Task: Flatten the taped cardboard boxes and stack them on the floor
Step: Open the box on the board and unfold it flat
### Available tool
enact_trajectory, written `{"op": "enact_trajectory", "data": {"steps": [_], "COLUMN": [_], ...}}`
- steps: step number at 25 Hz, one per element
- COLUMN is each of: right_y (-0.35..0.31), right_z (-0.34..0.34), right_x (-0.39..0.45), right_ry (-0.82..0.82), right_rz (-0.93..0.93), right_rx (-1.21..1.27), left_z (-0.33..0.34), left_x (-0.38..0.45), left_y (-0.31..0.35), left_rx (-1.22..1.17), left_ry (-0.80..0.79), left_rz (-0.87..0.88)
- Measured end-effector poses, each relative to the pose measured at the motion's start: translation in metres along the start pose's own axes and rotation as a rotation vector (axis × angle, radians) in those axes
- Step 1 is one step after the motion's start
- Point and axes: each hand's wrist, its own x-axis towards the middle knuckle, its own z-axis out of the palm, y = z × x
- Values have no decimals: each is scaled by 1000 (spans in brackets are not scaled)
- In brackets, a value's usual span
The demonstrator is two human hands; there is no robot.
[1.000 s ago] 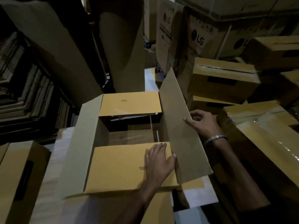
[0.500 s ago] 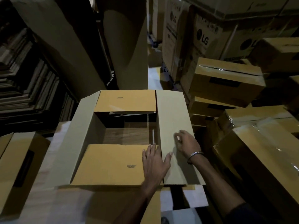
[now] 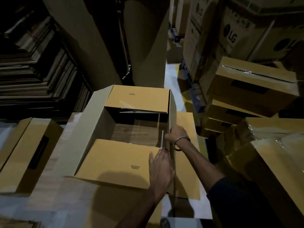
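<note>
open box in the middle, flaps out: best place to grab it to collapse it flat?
Probably the right wall's top edge, from above. On the open box the flaps are folded out, so that rim is bare and thin enough to pinch; the right hand already grips it there. The left hand lies flat on the near flap, steadying it.
</note>
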Motion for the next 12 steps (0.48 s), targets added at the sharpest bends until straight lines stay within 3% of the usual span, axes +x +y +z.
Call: {"op": "enact_trajectory", "data": {"steps": [5,12], "right_y": [-16,-43], "right_z": [-31,-30], "right_x": [59,113], "right_ry": [66,-38], "right_rz": [-40,-92], "right_rx": [53,-98], "left_z": [7,11], "left_x": [-1,5], "left_y": [-1,-2], "left_rx": [-10,40], "left_ry": [116,51], "left_rz": [7,-28]}}
